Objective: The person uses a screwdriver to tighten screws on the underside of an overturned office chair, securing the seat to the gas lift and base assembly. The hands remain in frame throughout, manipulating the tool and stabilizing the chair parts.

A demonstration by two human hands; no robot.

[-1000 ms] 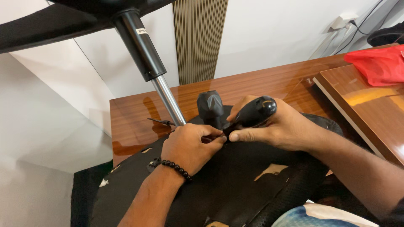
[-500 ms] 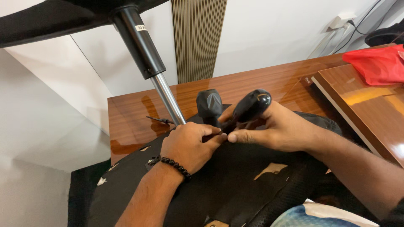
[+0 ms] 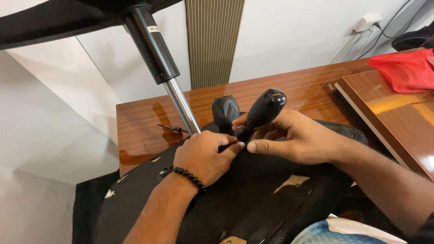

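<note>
**Black screwdriver handle held over an upturned chair base**

Head view: glossy black plastic catches the light on the screwdriver (image 3: 264,110), which slants up from the middle of the chair base (image 3: 253,203), the dark padded panel lying underside-up on the wooden table (image 3: 144,131). The right hand (image 3: 298,138) is closed around the lower part of the handle, thumb and forefinger pinched near where the shaft enters the panel. The left hand (image 3: 203,156), with a bead bracelet (image 3: 187,176) at the wrist, lies curled on the panel just beside it, its fingertips pressed together at the same spot; what they pinch is hidden.

The handle looks hard, smooth and light, likely a little slippery, so a full wrap around its thick bulb would seem the surest hold. The panel looks stiff under a soft, worn cover.

Behind the panel a metal post (image 3: 181,106) rises into a black cylinder (image 3: 151,45) bearing a small white rectangular label near its top. A small faceted black cap (image 3: 226,110) stands at the panel's far edge. Well to the right of the panel lies a red cloth (image 3: 407,70).
</note>
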